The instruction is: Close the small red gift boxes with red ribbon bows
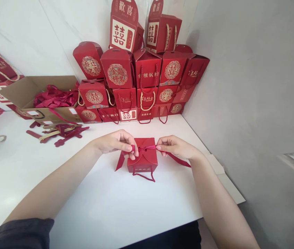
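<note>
A small red gift box (143, 162) with a twisted cord handle sits on the white table in front of me. Across its folded top runs a red ribbon (179, 160), crossed at the middle of the lid. My left hand (122, 143) pinches one part of the ribbon above the box's left side, and a loose tail hangs below it. At the right edge of the lid, my right hand (174, 147) pinches the other part, drawn straight out from the centre. The far end of that ribbon trails behind my right wrist.
Stacked red gift boxes (118, 71) stand against the back wall. Left of them is a cardboard box (58, 115) of red ribbons (55, 98), with loose strips (58, 131) before it. A grey wall (245, 86) bounds the right side.
</note>
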### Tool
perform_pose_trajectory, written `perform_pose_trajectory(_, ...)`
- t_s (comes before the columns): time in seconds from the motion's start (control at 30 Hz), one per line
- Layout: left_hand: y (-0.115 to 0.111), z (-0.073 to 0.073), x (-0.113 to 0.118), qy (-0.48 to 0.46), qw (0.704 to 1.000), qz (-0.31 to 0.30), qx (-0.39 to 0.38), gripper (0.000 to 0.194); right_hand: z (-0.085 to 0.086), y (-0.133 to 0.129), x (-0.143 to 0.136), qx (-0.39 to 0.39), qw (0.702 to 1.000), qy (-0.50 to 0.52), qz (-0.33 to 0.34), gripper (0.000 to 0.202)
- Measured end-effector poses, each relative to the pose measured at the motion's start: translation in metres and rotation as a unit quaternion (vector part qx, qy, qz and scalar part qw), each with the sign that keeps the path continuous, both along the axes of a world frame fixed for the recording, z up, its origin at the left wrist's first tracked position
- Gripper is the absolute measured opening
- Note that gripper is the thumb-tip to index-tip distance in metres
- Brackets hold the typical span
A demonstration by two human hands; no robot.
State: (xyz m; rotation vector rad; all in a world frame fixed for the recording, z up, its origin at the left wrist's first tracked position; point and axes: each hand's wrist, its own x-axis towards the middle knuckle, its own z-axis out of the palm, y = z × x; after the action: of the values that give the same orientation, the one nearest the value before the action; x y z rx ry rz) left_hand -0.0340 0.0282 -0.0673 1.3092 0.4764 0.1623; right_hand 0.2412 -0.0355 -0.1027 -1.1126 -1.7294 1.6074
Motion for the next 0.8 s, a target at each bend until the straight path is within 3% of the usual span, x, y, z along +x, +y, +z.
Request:
perform_pose_trajectory(0.3, -0.001, -0.002, 0.007, 0.015, 0.995, 0.096, 0.029, 0.021, 0.001, -0.001, -0.001, 0.0, 1.0, -0.006, -0.001, 0.029)
perform_pose_trajectory(0.43, 0.0, 0.013, 0.002, 0.041, 0.996, 0.055, 0.062, 0.021, 0.001, -0.001, -0.002, 0.002, 1.0, -0.004, -0.001, 0.028)
perform_pose_trajectory(0.57, 0.003, 0.028, -0.009, 0.172, 0.976, 0.033, 0.131, 0.028, 0.002, -0.001, -0.002, 0.005, 1.0, -0.008, 0.001, 0.029)
perform_pose_trajectory(0.67, 0.005, 0.033, -0.017, 0.228, 0.961, 0.017, 0.159, 0.03, 0.002, -0.001, -0.001, 0.006, 1.0, -0.013, -0.001, 0.029)
perform_pose_trajectory(0.8, 0.007, 0.039, -0.024, 0.257, 0.953, -0.061, 0.151, 0.022, 0.001, -0.001, 0.0, 0.009, 1.0, -0.015, -0.001, 0.029)
